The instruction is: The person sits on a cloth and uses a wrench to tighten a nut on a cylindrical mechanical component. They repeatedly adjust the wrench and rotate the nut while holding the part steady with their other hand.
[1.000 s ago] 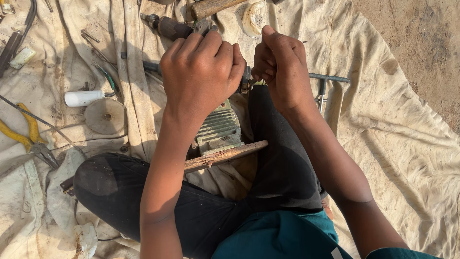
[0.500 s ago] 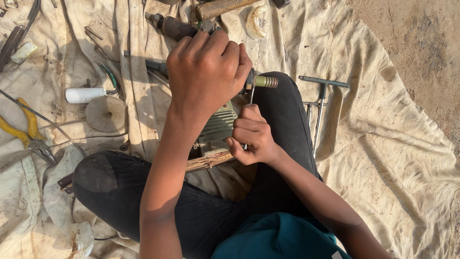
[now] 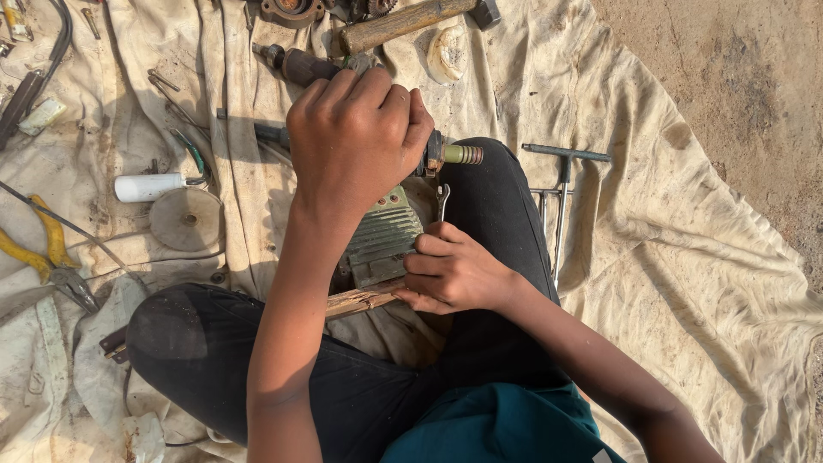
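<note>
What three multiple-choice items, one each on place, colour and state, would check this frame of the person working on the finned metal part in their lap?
1. Where do the pliers lie?
A. on the cloth at the left edge
B. on the bare ground at right
C. in the person's lap

2. What colour are the pliers' handles?
A. red
B. yellow
C. blue

3. What is the right hand doing?
A. resting flat on the ground
B. holding the hammer
C. holding a small spanner upright at the finned metal part

Answers:
1 A, they rest on the cloth far left of the knees.
2 B, both handles are yellow.
3 C, its fingers pinch the spanner's lower end, while the left hand is closed over the top of the part and the hammer lies untouched at the top.
</note>
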The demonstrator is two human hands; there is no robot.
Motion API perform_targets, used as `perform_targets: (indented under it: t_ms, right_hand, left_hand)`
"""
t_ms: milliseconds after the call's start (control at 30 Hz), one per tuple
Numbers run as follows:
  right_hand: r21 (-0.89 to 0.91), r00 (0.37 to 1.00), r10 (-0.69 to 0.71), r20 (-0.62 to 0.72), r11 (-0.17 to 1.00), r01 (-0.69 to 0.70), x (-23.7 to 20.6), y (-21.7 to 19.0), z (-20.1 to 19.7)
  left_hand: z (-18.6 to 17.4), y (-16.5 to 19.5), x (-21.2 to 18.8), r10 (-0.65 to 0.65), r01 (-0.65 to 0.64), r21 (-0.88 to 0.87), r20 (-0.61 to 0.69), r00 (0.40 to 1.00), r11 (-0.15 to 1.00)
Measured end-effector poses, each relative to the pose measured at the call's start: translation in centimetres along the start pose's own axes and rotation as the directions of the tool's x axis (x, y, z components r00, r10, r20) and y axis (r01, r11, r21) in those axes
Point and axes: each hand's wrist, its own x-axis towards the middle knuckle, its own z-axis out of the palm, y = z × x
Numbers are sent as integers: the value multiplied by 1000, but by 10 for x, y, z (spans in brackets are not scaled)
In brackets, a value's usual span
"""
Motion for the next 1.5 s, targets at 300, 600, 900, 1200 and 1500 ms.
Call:
perform_targets:
  t_ms: [300,600,900,1200,1500]
  right_hand:
    - [925,586,732,-348,371,85,10,39,-46]
    - [997,540,839,-67,72,12,36,63,-51]
    - [920,673,729,-125,339,-196,43,44,-46]
    - [946,658,749,-79,264,-187,37,57,-54]
    - [943,670,738,-77,271,-190,35,59,-56]
  left_hand:
    - [-1,0,-1,8,-8,9,1,1000,1000]
    - [-2,1,-1,12,-12,12,1,1000,1000]
    - [-1,2,-1,8,-8,22,12,1000,1000]
    - [-2,2,-1,21,-21,18,-10,1000,1000]
    - [-1,2,-2,22,-22,19,-5,1000,1000]
